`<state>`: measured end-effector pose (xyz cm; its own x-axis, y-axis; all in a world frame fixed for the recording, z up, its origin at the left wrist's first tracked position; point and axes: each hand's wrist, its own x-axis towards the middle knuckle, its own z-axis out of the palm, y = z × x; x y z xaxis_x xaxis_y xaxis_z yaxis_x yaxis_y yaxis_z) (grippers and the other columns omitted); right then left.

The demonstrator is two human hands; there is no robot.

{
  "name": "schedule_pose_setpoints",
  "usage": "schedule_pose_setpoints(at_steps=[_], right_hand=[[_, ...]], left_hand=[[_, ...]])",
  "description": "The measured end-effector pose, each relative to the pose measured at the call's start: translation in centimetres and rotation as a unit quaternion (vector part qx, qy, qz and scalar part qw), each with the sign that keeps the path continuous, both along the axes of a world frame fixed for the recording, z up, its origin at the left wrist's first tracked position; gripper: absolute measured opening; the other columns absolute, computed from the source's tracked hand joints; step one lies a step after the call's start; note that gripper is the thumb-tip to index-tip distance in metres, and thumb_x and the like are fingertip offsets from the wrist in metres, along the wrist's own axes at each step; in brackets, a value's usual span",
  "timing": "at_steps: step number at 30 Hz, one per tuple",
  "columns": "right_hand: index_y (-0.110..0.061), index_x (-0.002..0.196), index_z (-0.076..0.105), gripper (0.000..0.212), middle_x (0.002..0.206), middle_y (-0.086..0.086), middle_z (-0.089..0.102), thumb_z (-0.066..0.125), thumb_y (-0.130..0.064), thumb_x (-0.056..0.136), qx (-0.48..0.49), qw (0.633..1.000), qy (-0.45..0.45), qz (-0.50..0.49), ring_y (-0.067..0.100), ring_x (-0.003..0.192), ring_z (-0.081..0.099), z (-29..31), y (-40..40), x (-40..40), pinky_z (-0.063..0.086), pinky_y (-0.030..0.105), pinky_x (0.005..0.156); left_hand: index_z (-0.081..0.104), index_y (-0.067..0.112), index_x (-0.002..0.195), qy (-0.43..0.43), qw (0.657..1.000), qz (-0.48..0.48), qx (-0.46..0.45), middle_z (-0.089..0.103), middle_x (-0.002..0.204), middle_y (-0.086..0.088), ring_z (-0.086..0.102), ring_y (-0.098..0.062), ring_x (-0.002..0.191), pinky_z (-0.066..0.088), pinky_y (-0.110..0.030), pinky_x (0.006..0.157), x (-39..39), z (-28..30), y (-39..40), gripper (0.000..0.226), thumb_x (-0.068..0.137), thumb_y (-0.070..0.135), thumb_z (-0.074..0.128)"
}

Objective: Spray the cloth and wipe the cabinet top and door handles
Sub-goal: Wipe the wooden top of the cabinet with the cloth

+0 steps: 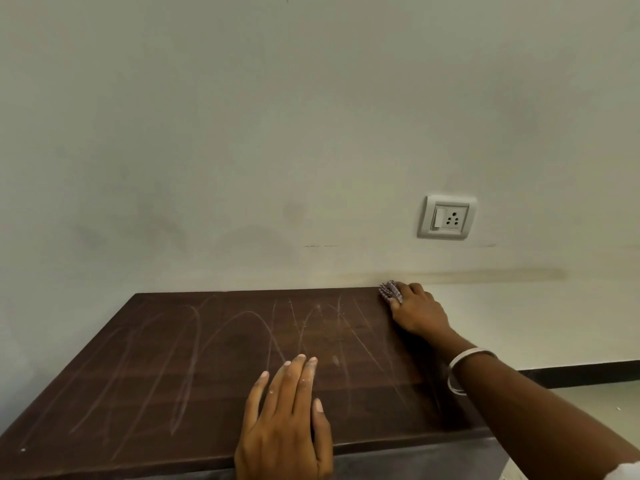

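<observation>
Step in hand: wiping the cabinet top (173, 368); the spraying looks done, judging by the streaked arcs across the dark wood. No spray bottle or door handles in view.

Left to right:
- Cabinet top fills the 6 to 9 o'clock part of the view, with pale smear lines from its left side to the middle.
- Left hand (285, 420) at 6 o'clock, flat on the near edge, fingers released and spread, grasping nothing. Looks like bracing.
- Cloth (390, 291) at the top's far right corner, roughly 3 to 4 o'clock from centre, bunched, touching the wood and right against the wall (311, 116).
- Right hand (417, 311) just behind the cloth, fingers clenched around it, pressing down. Bangle (462, 368) on that wrist.
- Wall socket with switch (446, 217) at 2 to 3 o'clock, above the cloth, apart from it.

Next move likely calls for dragging the cloth back toward the near edge, overlapping strokes, then the handles below.

Writing: none readable anywhere, no brand marks.
</observation>
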<state>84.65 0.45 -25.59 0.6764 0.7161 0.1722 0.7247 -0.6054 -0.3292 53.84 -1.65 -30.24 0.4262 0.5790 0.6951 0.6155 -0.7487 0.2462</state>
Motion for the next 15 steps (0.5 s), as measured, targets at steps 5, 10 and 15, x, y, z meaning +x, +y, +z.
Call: schedule_pose_setpoints(at_steps=[5,10,15], right_hand=[[-0.023,0.146,0.030,0.054,0.147,0.008,0.036,0.035,-0.041,0.095,0.001,0.999,-0.004,-0.039,0.032,0.132,0.039,-0.1,-0.7,0.2,0.032,0.043,0.107],[-0.023,0.147,0.028,0.055,0.150,0.009,0.034,0.034,-0.043,0.095,-0.004,1.000,-0.027,0.000,0.031,0.133,0.038,-0.2,-0.2,-2.4,0.032,0.042,0.110],[-0.023,0.148,0.027,0.057,0.150,0.006,0.034,0.033,-0.046,0.096,-0.010,0.998,-0.035,0.048,0.029,0.133,0.039,-0.3,-0.8,-3.6,0.034,0.041,0.109]], left_hand=[[0.068,0.018,0.121,0.004,1.000,-0.003,0.000,0.067,0.124,0.002,0.065,-0.015,0.112,0.037,-0.039,0.101,0.0,0.0,0.1,0.049,0.081,0.031,0.043],[0.067,0.019,0.122,0.001,1.000,-0.007,-0.014,0.066,0.126,0.003,0.064,-0.014,0.113,0.037,-0.039,0.102,-0.1,0.0,-0.1,0.048,0.083,0.031,0.043],[0.066,0.019,0.122,0.005,1.000,-0.006,-0.028,0.065,0.127,0.003,0.063,-0.013,0.114,0.037,-0.039,0.103,-0.2,0.2,-0.3,0.048,0.083,0.031,0.042]])
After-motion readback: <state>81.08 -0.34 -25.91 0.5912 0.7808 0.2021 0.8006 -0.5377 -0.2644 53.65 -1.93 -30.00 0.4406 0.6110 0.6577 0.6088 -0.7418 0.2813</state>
